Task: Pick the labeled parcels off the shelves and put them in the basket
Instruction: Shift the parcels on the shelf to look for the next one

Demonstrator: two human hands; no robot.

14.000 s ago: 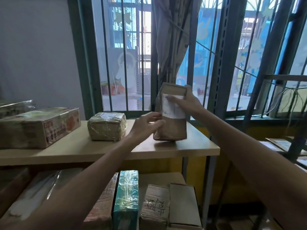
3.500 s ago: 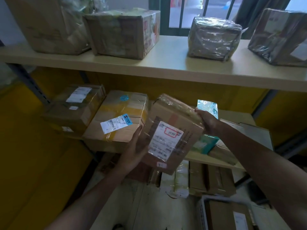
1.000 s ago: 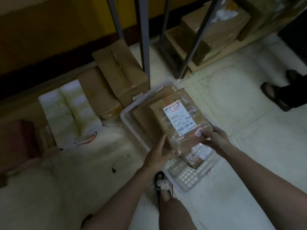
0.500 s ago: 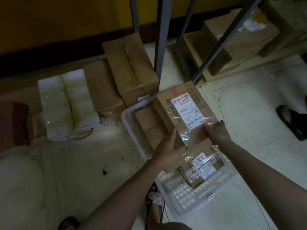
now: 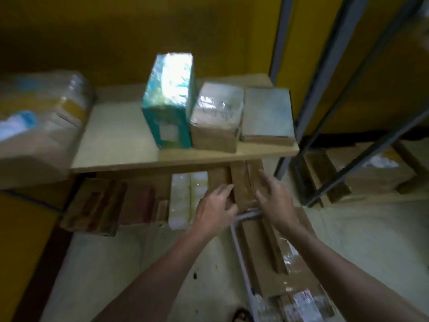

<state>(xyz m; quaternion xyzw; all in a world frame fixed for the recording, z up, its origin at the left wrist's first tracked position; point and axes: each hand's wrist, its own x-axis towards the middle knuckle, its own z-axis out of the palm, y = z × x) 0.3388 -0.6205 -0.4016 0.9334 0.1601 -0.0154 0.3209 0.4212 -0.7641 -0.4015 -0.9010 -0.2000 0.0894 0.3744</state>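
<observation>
Both my hands are empty with fingers spread, held above the far end of the white basket (image 5: 239, 249) on the floor. My left hand (image 5: 214, 206) and my right hand (image 5: 276, 201) are side by side, apart. The brown taped parcel (image 5: 276, 263) lies in the basket, with smaller labelled parcels (image 5: 301, 300) at its near end. On the low shelf (image 5: 116, 135) stand a teal box (image 5: 168, 101), a plastic-wrapped brown parcel (image 5: 216, 117) and a flat grey box (image 5: 267, 112). A big labelled parcel (image 5: 34, 126) sits at the left. The picture is blurred.
Under the shelf lie brown boxes (image 5: 241, 182), white packs (image 5: 185, 198) and dark red boxes (image 5: 137, 203). Grey metal shelf uprights (image 5: 325, 66) rise at the right, with more cartons (image 5: 371, 175) behind them. The wall behind is yellow.
Both hands have let go of the labelled brown parcel, which now lies in the basket. The hands have lifted off it and the view has swung up to the low shelf.
</observation>
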